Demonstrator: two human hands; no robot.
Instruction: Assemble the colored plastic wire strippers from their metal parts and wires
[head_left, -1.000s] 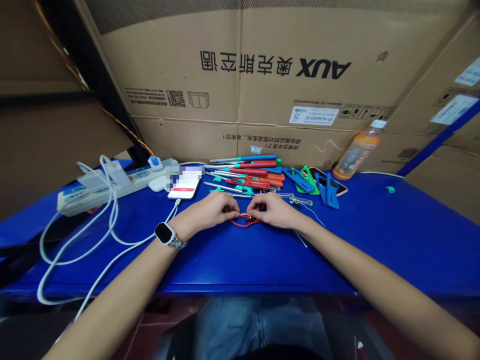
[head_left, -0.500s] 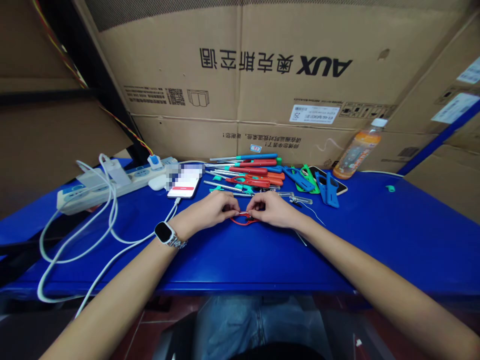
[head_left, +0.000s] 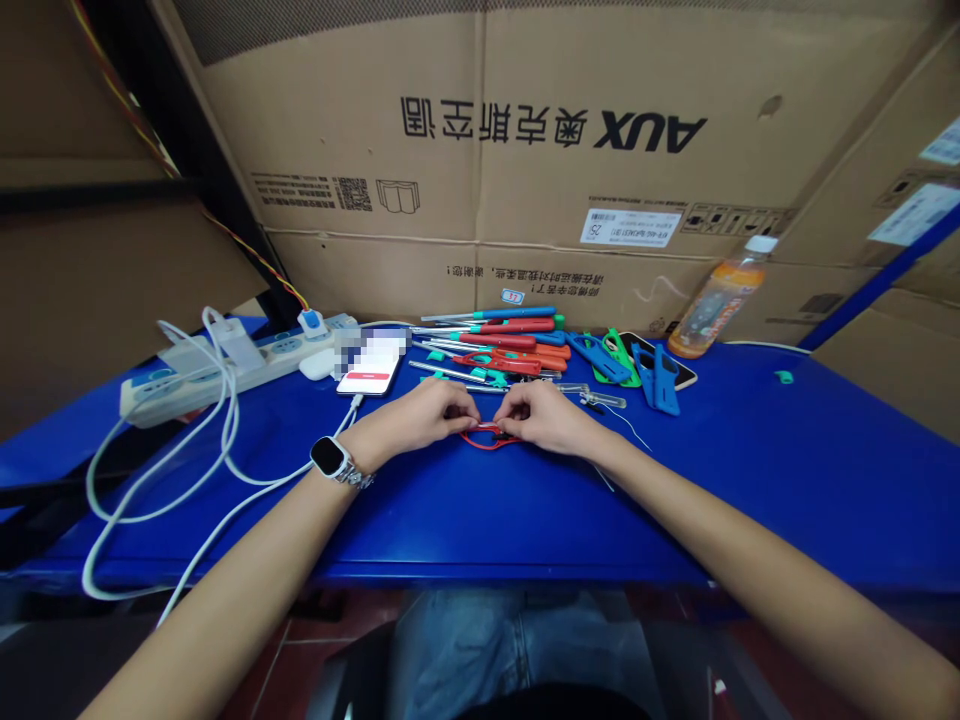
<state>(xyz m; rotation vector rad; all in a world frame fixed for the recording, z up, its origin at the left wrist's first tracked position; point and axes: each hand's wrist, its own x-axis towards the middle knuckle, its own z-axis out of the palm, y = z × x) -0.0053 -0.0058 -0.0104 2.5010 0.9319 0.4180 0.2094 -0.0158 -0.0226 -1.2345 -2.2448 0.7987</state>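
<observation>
My left hand (head_left: 442, 412) and my right hand (head_left: 541, 418) meet low over the table, thumbs and fingertips pinched at a red lighter casing (head_left: 480, 444). Its curved lower edge shows below my fingers; the rest is covered. A small pale piece (head_left: 487, 425) lies between the fingertips, too small to name. Just beyond my hands is a pile of stick lighters with red (head_left: 517, 341), blue and orange handles and metal tubes. Right of the pile lie blue casing parts (head_left: 655, 378) and a green one (head_left: 622, 358). Clear small tanks (head_left: 604, 399) and a thin white wire (head_left: 634, 430) lie beside my right hand.
A phone (head_left: 369, 368) on a white cable and a power strip (head_left: 281, 350) are at the left. Another phone (head_left: 684, 374) lies partly under the blue parts. An orange drink bottle (head_left: 716, 305) leans against the large cardboard box (head_left: 525, 210). A teal bit (head_left: 784, 377) lies at the right.
The whole view has shifted very slightly. Both hands stay pinched at the same place over the red casing, with barely visible finger movement.
</observation>
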